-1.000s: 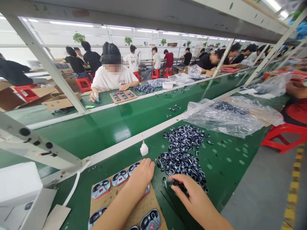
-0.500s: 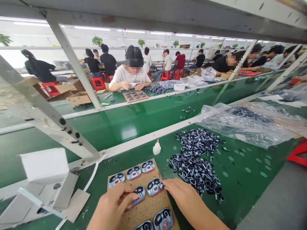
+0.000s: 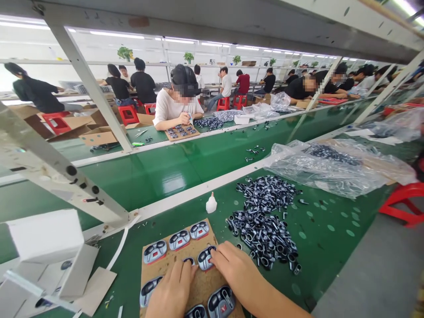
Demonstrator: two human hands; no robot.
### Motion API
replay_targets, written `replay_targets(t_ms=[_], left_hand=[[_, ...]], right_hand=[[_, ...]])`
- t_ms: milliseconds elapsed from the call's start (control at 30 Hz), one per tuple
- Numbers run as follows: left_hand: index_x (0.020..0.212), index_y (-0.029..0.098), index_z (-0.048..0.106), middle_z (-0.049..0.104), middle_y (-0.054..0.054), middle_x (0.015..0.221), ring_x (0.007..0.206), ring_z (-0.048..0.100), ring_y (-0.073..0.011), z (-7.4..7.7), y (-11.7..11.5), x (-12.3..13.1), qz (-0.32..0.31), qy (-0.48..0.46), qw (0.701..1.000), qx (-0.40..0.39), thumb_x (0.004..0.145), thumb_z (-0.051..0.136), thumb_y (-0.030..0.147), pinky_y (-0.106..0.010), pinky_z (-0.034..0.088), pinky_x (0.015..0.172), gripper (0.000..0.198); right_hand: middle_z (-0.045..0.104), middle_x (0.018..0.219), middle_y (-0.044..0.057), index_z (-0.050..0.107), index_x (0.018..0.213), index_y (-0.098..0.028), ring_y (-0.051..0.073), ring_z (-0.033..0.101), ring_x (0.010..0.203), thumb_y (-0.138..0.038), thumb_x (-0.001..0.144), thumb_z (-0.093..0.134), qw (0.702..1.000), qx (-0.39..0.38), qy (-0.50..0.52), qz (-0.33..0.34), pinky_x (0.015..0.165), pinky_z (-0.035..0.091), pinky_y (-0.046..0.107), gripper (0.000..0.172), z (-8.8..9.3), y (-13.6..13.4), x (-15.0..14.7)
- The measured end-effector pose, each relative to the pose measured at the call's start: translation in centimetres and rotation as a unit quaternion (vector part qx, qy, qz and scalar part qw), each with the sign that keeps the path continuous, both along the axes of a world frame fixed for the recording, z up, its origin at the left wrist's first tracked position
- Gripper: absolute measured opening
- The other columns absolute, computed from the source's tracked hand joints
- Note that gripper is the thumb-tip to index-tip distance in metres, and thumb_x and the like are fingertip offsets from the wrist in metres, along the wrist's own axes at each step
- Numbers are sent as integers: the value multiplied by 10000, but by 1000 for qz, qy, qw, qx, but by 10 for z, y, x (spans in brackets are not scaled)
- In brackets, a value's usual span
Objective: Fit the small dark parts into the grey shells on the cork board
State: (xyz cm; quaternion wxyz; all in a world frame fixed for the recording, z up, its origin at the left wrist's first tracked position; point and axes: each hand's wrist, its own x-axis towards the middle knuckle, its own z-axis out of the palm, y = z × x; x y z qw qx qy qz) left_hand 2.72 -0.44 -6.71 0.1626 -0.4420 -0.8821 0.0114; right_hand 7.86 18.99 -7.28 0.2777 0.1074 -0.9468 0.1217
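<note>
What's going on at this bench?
A person's right hand has its fingertips on a grey piece on a brown board; any part it holds is hidden. The left hand covers most of the neighbouring piece. More such pieces sit on the board. A heap of small dark parts lies to the right; a white bottle stands beyond.

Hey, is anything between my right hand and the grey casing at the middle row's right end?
Nothing visible: your right hand is right at the right edge of the grey casing. Your left hand is off to the casing's left, and the white bottle stands beyond the brown board.
</note>
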Motion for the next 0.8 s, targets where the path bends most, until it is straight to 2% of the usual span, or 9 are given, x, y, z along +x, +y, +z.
replay_targets(t_ms=[100, 167, 267, 333, 500, 567, 633, 733, 800], left_hand=[[1101, 179, 608, 695, -52, 1002, 887, 670, -192, -2, -5, 3, -7, -11, 1000, -5, 901, 342, 2, -276, 554, 724, 377], [1085, 184, 604, 696, -32, 960, 889, 676, -170, -2, -7, 0, -2, -40, 999, -2, 927, 358, 58, -257, 557, 764, 318], [950, 258, 611, 676, 31, 848, 798, 686, -140, 3, -9, -8, 8, -94, 995, 6, 953, 419, 214, -241, 567, 688, 196], [977, 284, 594, 672, 49, 842, 779, 690, -133, 8, -9, -12, 20, -119, 993, 17, 939, 474, 295, -231, 565, 645, 127], [1109, 253, 529, 658, 3, 872, 801, 685, -161, 29, -4, -15, 62, -133, 988, 47, 967, 363, 411, -255, 543, 615, 270], [1095, 268, 520, 629, 14, 804, 754, 670, -155, 38, 5, -14, 54, -158, 984, 68, 964, 309, 487, -258, 538, 633, 331], [1096, 272, 511, 630, 10, 828, 796, 668, -154, 44, 22, -13, 20, -184, 980, 79, 962, 335, 473, -272, 550, 698, 299], [1075, 274, 536, 652, 2, 925, 852, 667, -171, 42, 58, -8, -70, -191, 978, 49, 919, 508, 307, -294, 570, 710, 163], [1032, 275, 574, 650, 12, 927, 839, 661, -180, 36, 85, -5, -115, -188, 975, 15, 852, 602, 216, -303, 576, 709, 191]], right_hand=[[537, 740, -2, 607, 812, -181, 109, 512, 697, -180, 917, 523, 1000, -26, -13, -12, 599, 389, 238, 134, 2, 1, -1], [551, 759, -10, 629, 819, -201, 97, 526, 710, -254, 896, 580, 999, -47, -18, -16, 625, 416, 225, 106, 6, 1, 0], [588, 826, -4, 649, 895, -214, 100, 551, 745, -302, 910, 548, 997, -69, -19, -18, 656, 456, 228, 134, 13, 3, 5], [606, 870, 15, 644, 959, -202, 110, 570, 772, -282, 951, 452, 996, -81, -11, -28, 677, 479, 239, 208, 18, 8, 13], [618, 903, 46, 631, 961, -186, 107, 609, 823, -215, 974, 386, 988, -93, 36, -114, 737, 508, 232, 247, 24, 48, 46], [619, 887, 42, 627, 947, -183, 103, 615, 805, -219, 976, 397, 986, -73, 43, -143, 732, 509, 227, 234, 22, 66, 61], [618, 865, 33, 627, 935, -184, 96, 613, 773, -227, 982, 390, 986, -53, 35, -155, 713, 506, 220, 246, 18, 79, 73], [613, 842, 23, 635, 918, -191, 89, 596, 742, -221, 991, 359, 987, -43, 13, -155, 695, 496, 216, 286, 12, 85, 83], [607, 843, 26, 638, 935, -196, 97, 582, 737, -232, 994, 343, 987, -41, 3, -155, 680, 488, 225, 303, 10, 83, 84]])
